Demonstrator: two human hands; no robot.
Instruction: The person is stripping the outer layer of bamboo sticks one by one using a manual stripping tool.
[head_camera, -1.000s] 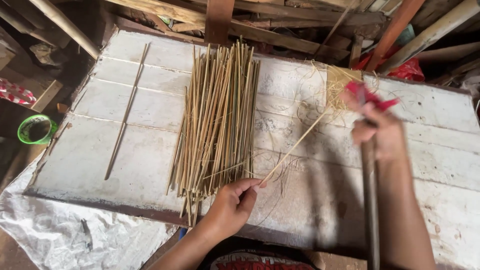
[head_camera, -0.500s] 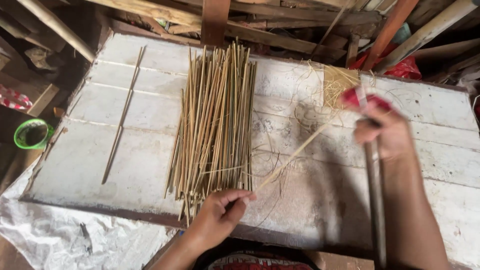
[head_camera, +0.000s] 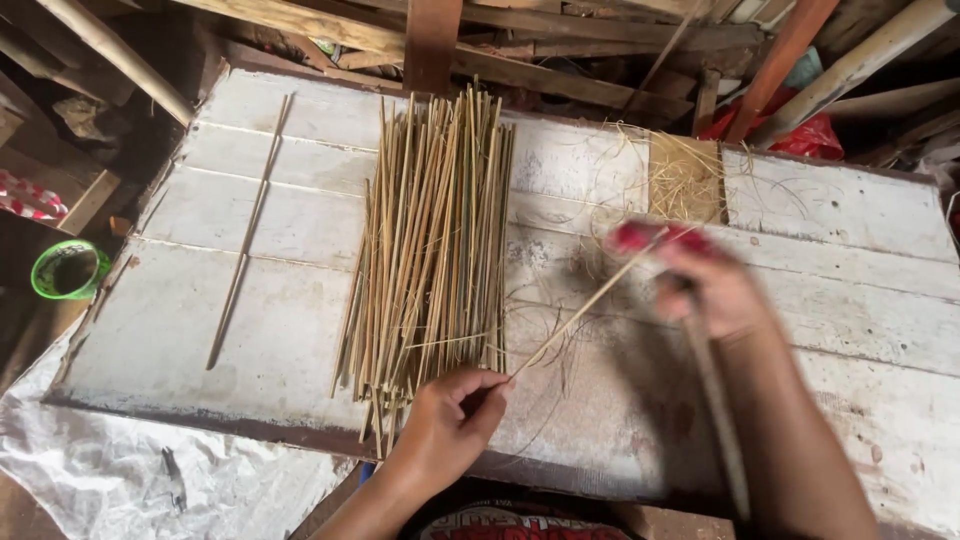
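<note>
Left hand (head_camera: 445, 420) is pinching the near end of a bamboo splint (head_camera: 585, 308) running far-right toward the blurred right hand (head_camera: 715, 290), whose closed grip is holding a red-handled tool (head_camera: 640, 238).

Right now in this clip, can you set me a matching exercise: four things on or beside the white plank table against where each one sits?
Things:
1. bundle of bamboo strips
2. two thin sticks
3. green cup
4. pad of straw-coloured fibres

Places:
A. off the table's left edge, lower down
B. far side of the table, right of centre
C. middle of the table, just beyond the left hand
D. left part of the table, lying apart

Pairs: 1-C, 2-D, 3-A, 4-B
</note>
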